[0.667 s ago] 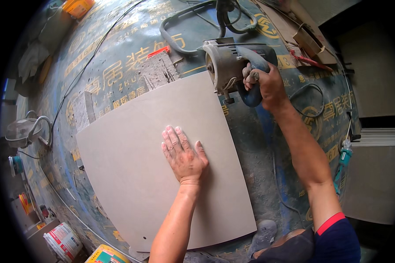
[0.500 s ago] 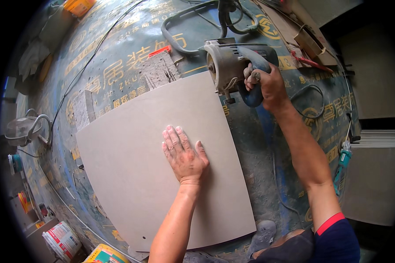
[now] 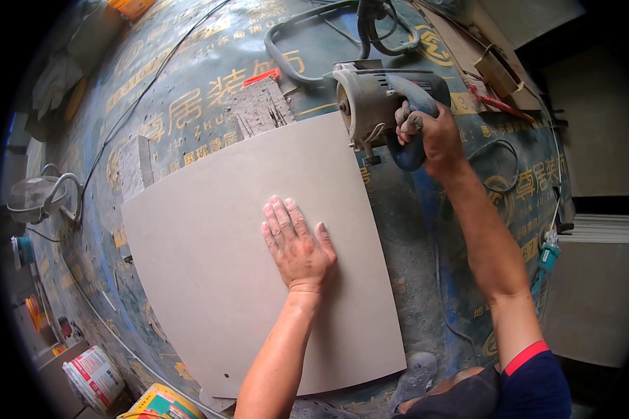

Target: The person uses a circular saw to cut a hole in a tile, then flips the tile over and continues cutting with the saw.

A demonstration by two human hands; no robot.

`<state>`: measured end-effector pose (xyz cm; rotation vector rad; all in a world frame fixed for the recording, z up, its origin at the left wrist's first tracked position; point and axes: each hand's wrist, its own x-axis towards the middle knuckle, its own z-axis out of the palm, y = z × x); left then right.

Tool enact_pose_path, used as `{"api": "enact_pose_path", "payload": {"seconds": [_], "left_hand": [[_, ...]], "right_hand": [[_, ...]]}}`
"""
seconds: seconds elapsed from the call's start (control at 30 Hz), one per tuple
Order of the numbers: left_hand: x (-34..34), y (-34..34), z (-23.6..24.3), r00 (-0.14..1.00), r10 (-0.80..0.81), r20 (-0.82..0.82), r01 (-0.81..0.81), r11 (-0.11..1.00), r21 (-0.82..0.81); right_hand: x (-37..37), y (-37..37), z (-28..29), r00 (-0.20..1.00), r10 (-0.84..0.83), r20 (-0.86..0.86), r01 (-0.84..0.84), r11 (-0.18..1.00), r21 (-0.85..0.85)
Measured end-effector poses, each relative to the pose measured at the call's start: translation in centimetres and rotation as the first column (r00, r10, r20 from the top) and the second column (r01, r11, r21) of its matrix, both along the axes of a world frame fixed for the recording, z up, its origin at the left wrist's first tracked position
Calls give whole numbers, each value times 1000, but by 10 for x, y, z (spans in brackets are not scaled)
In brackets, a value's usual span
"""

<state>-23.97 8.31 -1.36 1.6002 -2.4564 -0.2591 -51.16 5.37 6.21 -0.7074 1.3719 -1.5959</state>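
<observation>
A large pale beige tile (image 3: 210,272) lies in front of me, its far side over dusty grey blocks (image 3: 262,108). My left hand (image 3: 298,244) rests flat on the tile, fingers stretched and thumb apart. At the tile's far right corner, my right hand (image 3: 426,133) is wrapped round the curved handle of a dusty hand-held circular saw (image 3: 370,105). The saw's round guard is at the tile's right edge; its blade is hidden. Pale dust covers the fingers of both hands.
Green printed floor sheeting (image 3: 182,98) lies all around. A tubular metal stand (image 3: 286,63) is beyond the saw. Cables (image 3: 119,129) cross the floor. At left are a small fan (image 3: 38,195) and buckets (image 3: 94,377); a teal tool (image 3: 548,255) lies at right.
The view has shifted slightly, so most things sit a little further right or lower. My left hand stays flat on the tile and my right hand keeps its grip on the saw.
</observation>
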Motion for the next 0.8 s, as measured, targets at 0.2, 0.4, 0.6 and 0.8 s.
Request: {"api": "enact_pose_path", "payload": {"seconds": [0.2,0.4,0.6,0.8], "left_hand": [[-2,1,-3,1000,-5,-4,5,1000,4],[-1,0,0,1000,-2,15,2,1000,4],[0,0,-3,1000,-3,8,3,1000,-10],[0,0,-3,1000,-4,15,4,1000,-8]], "right_hand": [[-1,1,-1,1000,-2,-8,2,1000,7],[0,-1,2,999,-13,41,12,1000,17],[1,-2,3,998,-12,57,10,999,37],[-1,-1,3,996,-8,87,5,999,38]]}}
